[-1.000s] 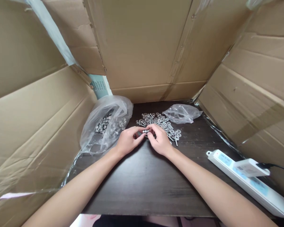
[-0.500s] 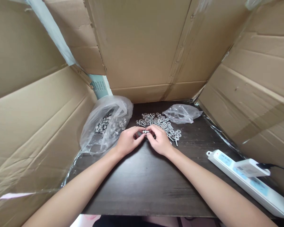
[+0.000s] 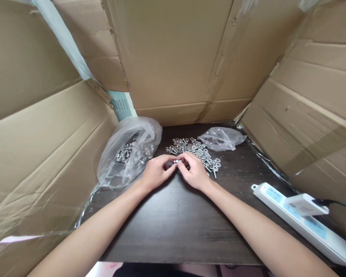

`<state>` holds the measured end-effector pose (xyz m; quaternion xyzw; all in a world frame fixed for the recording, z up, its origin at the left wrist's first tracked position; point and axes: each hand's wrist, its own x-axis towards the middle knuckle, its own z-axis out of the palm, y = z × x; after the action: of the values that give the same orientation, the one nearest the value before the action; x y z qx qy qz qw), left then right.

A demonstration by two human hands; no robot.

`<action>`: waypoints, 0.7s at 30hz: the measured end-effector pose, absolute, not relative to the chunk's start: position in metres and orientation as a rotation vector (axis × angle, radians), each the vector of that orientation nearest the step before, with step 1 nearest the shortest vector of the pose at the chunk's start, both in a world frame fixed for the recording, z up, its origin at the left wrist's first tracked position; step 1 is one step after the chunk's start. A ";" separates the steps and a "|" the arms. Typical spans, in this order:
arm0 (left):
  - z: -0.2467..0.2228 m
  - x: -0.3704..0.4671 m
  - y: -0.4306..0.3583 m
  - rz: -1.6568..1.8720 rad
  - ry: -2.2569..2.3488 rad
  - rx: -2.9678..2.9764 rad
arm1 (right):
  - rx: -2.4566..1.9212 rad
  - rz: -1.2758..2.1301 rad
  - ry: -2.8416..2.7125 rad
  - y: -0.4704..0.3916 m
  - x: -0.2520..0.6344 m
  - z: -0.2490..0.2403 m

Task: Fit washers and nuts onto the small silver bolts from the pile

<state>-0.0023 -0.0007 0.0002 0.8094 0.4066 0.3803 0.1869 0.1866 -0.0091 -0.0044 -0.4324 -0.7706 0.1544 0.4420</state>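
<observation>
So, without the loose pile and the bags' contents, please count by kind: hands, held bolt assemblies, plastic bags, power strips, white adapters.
Hands: 2
Held bolt assembly: 1
Plastic bags: 2
Power strip: 1
White adapter: 1
Total: 7

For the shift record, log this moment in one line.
left hand: pinching metal fastener; right hand: pinching same fastener; hardware pile: beyond hands

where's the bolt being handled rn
Near the head view's centre, the small silver metal bolt is held between the left hand and right hand, just in front of loose silver bolts and washers.
</observation>
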 end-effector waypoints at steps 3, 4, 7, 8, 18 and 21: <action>0.000 -0.002 0.000 1.064 1.164 2.290 | -1.069 0.372 -1.911 -0.009 0.187 -0.004; 0.000 -0.002 0.000 1.062 1.170 2.292 | -1.070 0.368 -1.911 -0.009 0.187 -0.004; 0.000 -0.002 0.000 1.059 1.186 2.289 | -1.069 0.363 -1.912 -0.009 0.187 -0.004; 0.000 -0.002 0.000 1.057 1.192 2.289 | -1.067 0.362 -1.913 -0.008 0.187 -0.004; 0.001 -0.002 0.000 1.032 1.238 2.289 | -1.063 0.368 -1.903 -0.009 0.187 -0.004; 0.001 -0.002 0.000 1.031 1.244 2.297 | -1.054 0.369 -1.901 -0.009 0.186 -0.004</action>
<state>-0.0017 -0.0002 0.0015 0.8066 0.4368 0.3621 0.1656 0.1864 -0.0087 -0.0041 -0.4267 -0.7692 0.1492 0.4516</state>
